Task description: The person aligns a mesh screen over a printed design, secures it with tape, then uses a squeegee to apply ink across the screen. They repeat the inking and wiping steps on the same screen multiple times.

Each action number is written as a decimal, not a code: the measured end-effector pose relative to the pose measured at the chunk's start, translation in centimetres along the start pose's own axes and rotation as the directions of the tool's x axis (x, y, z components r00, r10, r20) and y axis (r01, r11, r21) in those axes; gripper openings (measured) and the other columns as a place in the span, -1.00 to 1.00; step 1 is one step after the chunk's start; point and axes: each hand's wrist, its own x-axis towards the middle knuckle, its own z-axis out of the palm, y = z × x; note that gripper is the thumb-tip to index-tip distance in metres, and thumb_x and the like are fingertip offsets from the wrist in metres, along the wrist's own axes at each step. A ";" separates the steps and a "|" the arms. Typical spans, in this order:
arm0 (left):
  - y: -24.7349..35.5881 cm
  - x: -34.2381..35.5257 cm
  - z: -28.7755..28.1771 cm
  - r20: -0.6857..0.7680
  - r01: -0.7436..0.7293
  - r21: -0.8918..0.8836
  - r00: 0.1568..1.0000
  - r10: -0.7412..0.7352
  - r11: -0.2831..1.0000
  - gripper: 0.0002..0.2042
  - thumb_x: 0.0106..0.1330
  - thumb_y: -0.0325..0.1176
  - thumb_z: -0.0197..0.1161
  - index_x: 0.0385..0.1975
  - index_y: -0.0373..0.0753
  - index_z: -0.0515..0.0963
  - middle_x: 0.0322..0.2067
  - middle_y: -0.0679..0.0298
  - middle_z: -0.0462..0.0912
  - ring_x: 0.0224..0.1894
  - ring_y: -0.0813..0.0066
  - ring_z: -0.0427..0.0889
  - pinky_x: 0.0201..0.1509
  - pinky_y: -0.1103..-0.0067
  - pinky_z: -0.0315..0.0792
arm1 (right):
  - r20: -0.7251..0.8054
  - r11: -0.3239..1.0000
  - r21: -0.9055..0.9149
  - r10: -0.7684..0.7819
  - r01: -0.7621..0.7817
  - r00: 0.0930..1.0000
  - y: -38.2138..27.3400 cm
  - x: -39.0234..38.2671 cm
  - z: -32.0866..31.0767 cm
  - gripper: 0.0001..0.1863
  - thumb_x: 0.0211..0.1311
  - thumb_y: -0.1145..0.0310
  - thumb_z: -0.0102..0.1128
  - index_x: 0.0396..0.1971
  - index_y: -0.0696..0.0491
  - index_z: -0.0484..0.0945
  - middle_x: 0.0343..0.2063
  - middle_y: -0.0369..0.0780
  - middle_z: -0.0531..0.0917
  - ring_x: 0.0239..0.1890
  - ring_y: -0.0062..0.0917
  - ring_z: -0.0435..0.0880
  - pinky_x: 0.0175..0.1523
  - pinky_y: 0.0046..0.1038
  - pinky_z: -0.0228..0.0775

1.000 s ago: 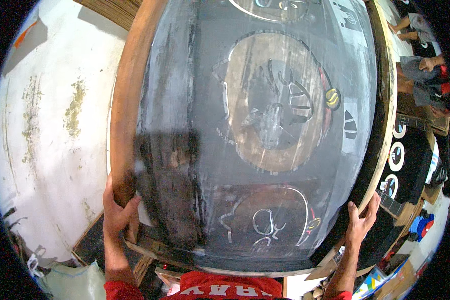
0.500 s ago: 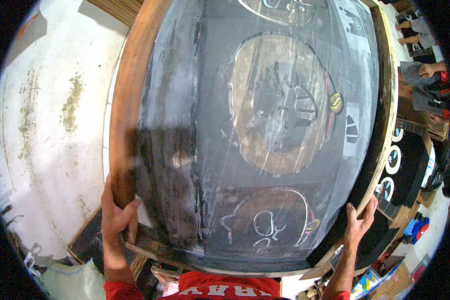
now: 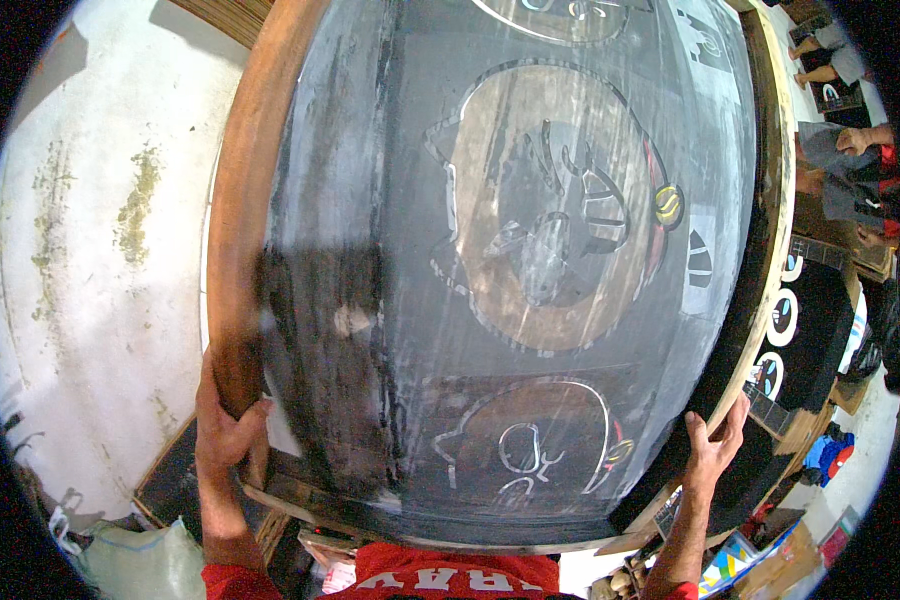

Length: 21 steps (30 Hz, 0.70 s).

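Note:
A large wooden-framed screen [image 3: 410, 160] fills the middle of the head view, its dark, streaked surface marked with pale outlines of cartoon heads [image 3: 540, 200]. My left hand [image 3: 222, 420] grips the brown left rail [image 3: 240, 210] low down, thumb pointing inward. My right hand [image 3: 718, 440] is closed on the lighter right rail [image 3: 774, 235], also near the lower end. The frame's lower edge lies close to my red shirt [image 3: 450, 570].
Left is a stained white surface [image 3: 90, 260], with a whitish sack [image 3: 130, 555] below. At right lie black printed panels [image 3: 805, 320], dark bags [image 3: 865, 345] and blue-red cloths [image 3: 828, 458]. A co-worker's hand [image 3: 852, 142] and another person's legs [image 3: 818, 75] show at upper right.
The frame's rails and both my hands have shifted slightly left in the picture, with my right hand also a little lower. My grip looks the same.

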 end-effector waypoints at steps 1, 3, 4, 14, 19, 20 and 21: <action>-0.1 0.0 0.0 0.024 0.037 -0.067 0.999 -0.035 0.997 -0.06 0.11 -0.53 0.45 0.52 -0.41 0.06 0.34 -0.08 0.42 0.39 0.12 0.42 0.49 0.28 0.26 | 0.014 1.000 0.002 -0.004 0.004 1.000 0.1 0.0 0.0 -0.12 -0.05 0.54 0.51 0.39 0.23 0.38 0.41 -0.01 0.38 0.52 -0.22 0.25 0.58 -0.24 -0.02; -0.1 0.0 0.0 0.013 0.048 -0.041 0.999 -0.047 0.998 -0.06 0.11 -0.52 0.44 0.52 -0.41 0.06 0.35 -0.09 0.41 0.40 0.11 0.39 0.50 0.27 0.24 | 0.029 0.999 0.026 -0.034 0.034 0.999 0.4 -0.1 0.0 -0.10 -0.05 0.56 0.51 0.40 0.22 0.36 0.43 -0.01 0.36 0.54 -0.22 0.22 0.59 -0.24 -0.03; 0.0 0.0 -0.1 0.032 0.072 -0.090 0.997 -0.069 0.993 -0.06 0.11 -0.52 0.44 0.53 -0.41 0.06 0.35 -0.09 0.40 0.41 0.12 0.38 0.50 0.27 0.23 | 0.028 1.000 0.014 -0.021 0.021 0.999 0.5 -0.2 0.0 -0.09 -0.05 0.57 0.51 0.41 0.21 0.35 0.44 -0.01 0.35 0.54 -0.22 0.21 0.59 -0.23 -0.05; 0.8 0.5 0.1 0.051 0.064 -0.189 0.997 -0.055 0.980 -0.06 0.10 -0.53 0.40 0.53 -0.40 0.06 0.35 -0.04 0.38 0.40 0.16 0.36 0.51 0.27 0.21 | -0.005 1.000 0.000 0.008 -0.008 1.000 0.3 -0.7 0.2 -0.07 0.00 0.56 0.51 0.45 0.17 0.30 0.51 0.00 0.26 0.59 -0.19 0.11 0.63 -0.19 -0.15; 1.1 0.5 0.2 0.044 0.023 -0.264 0.999 -0.012 0.964 -0.06 0.07 -0.55 0.40 0.52 -0.41 0.08 0.34 -0.03 0.40 0.39 0.18 0.37 0.48 0.29 0.24 | -0.002 0.997 -0.076 -0.007 0.007 1.000 -0.2 -0.4 0.3 -0.11 0.01 0.53 0.52 0.42 0.18 0.35 0.48 0.01 0.30 0.57 -0.18 0.16 0.63 -0.18 -0.14; 1.1 0.5 0.3 0.038 0.035 -0.291 0.999 -0.024 0.956 -0.06 0.07 -0.55 0.41 0.52 -0.41 0.09 0.34 -0.03 0.41 0.39 0.18 0.38 0.48 0.29 0.25 | -0.004 0.997 -0.081 -0.002 0.002 1.000 -0.2 -0.4 0.4 -0.12 0.02 0.53 0.52 0.41 0.19 0.36 0.48 0.01 0.30 0.57 -0.18 0.17 0.63 -0.19 -0.13; 1.0 0.4 0.2 0.037 0.033 -0.313 0.999 -0.023 0.949 -0.06 0.06 -0.55 0.41 0.52 -0.41 0.09 0.33 -0.02 0.42 0.38 0.18 0.39 0.47 0.30 0.26 | -0.028 0.996 -0.087 0.020 -0.022 0.999 -0.2 -0.4 0.4 -0.13 0.02 0.52 0.52 0.40 0.20 0.37 0.48 0.01 0.31 0.56 -0.17 0.18 0.62 -0.19 -0.13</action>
